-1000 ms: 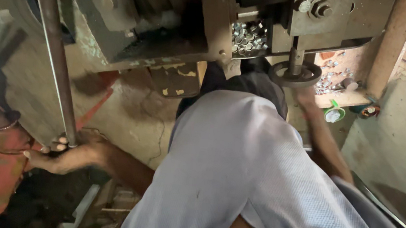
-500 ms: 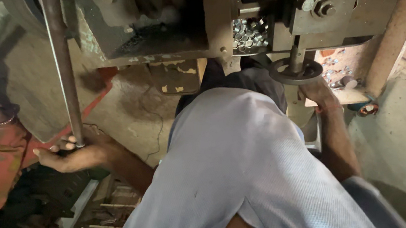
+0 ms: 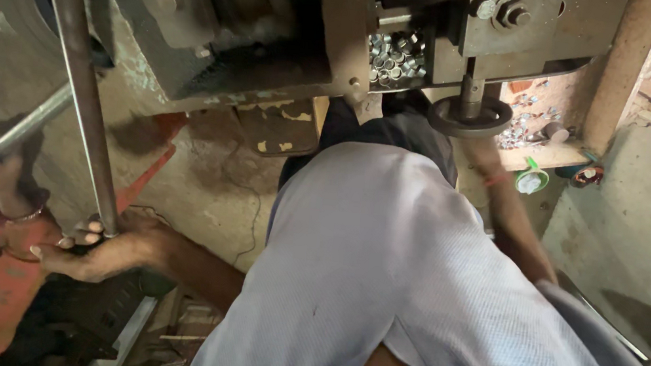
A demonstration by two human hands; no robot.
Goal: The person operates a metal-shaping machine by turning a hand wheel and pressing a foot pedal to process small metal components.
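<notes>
Head view — the rod is gripped low down by the left hand; the right hand is hidden behind the machine.

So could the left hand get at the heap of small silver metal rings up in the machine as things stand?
Probably not: the left hand grips the long grey steel rod low down, and the rings sit behind the machine's rusty frame post.

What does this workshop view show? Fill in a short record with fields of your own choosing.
Setting: grimy press machine above a cracked concrete floor
Left hand: grip closed around the lower end of a slanted steel bar
Right hand: hidden under the machine near the round handwheel
Small parts: shiny metal rings heaped in the machine
Co-worker: another hand on a second rod
</notes>
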